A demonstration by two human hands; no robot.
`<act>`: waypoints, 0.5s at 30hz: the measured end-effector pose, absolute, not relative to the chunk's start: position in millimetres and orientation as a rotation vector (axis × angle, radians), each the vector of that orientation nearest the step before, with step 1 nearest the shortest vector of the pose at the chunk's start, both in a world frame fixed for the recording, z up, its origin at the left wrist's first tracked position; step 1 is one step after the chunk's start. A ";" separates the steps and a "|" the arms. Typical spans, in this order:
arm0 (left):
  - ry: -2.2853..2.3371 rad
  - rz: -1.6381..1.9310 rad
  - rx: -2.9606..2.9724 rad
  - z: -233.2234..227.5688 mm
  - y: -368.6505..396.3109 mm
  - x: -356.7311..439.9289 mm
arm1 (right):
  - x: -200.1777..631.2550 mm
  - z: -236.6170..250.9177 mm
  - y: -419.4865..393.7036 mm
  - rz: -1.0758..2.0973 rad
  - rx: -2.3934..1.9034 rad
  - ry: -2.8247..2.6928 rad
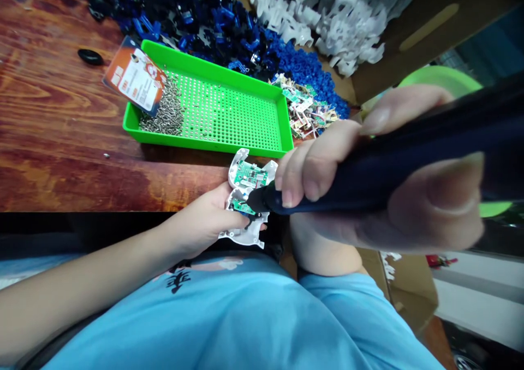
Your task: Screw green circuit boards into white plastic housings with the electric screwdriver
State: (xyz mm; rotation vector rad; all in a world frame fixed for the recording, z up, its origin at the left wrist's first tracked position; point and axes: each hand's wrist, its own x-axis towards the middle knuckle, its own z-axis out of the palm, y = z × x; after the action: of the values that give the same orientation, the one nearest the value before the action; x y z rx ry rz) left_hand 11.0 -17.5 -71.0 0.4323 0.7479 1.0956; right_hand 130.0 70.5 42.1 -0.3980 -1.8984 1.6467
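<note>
My left hand (213,214) is closed around a white plastic shell (249,239) with green circuit boards (250,174) seated inside it, held just off the table's front edge. Close to the camera, my right hand (327,162) wraps around a dark electric screwdriver (368,168). Its black nose points down and left onto the lower circuit board, hiding the bit and the spot beneath it. Beyond the shell stands a green perforated tray (213,147), with a heap of small screws (166,111) in its left end.
A printed card (139,78) leans on the tray's left end, near a black oval piece (90,57). Behind lie piles of blue and black parts (192,21), blue pieces (305,67), circuit boards (307,108) and white shells (347,21). A cardboard box (413,282) stands low at right.
</note>
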 end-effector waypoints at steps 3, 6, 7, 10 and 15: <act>0.762 1.148 0.421 -69.3 -17.9 14.2 | 127.2 38.2 64.6 1.579 -0.363 -1.870; 0.795 1.155 0.398 -65.6 -17.8 17.0 | 124.6 34.9 59.7 1.513 -0.351 -1.842; 0.807 1.149 0.392 -64.6 -17.7 17.7 | 124.4 33.8 58.9 1.508 -0.343 -1.834; 0.824 1.153 0.376 -62.9 -17.5 19.1 | 125.2 28.9 58.6 1.531 -0.345 -1.825; 0.814 1.188 0.380 -64.7 -17.9 20.0 | 126.4 16.7 58.9 1.581 -0.375 -1.709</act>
State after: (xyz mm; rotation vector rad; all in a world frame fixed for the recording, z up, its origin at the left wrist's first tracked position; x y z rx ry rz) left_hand 20.0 -17.9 -64.7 0.3797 0.8143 1.1883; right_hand 126.4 58.9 16.7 -0.3750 -1.7088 1.5811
